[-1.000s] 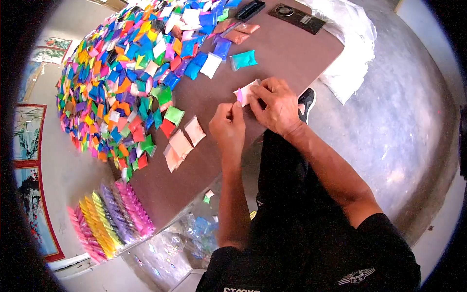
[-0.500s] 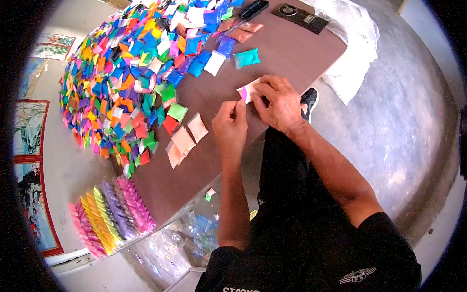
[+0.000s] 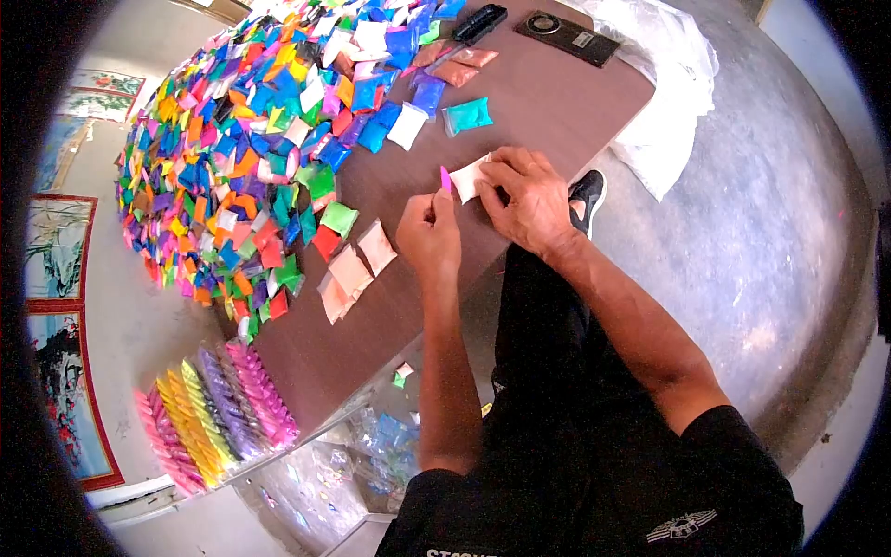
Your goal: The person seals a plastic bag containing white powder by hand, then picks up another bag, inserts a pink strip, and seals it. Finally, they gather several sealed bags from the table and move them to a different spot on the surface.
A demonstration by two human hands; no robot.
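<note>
My right hand [image 3: 524,200] presses a small white packet [image 3: 467,176] down on the brown table [image 3: 548,97]. My left hand [image 3: 429,232] pinches a thin pink strip [image 3: 445,179] at the packet's left edge, held just above the table. A teal packet [image 3: 467,114] lies a little beyond the hands. Three peach packets [image 3: 353,269] lie to the left of my left hand.
A big heap of small coloured packets [image 3: 241,139] covers the table's far left. A black device [image 3: 569,35] and a black case [image 3: 480,22] sit at the far end, beside a white plastic bag [image 3: 668,102]. Rows of coloured packet strips [image 3: 213,418] lie on the floor.
My left hand has shifted slightly left and up, drawing the pink strip away from the white packet's edge. My right hand stays pressed on the packet.
</note>
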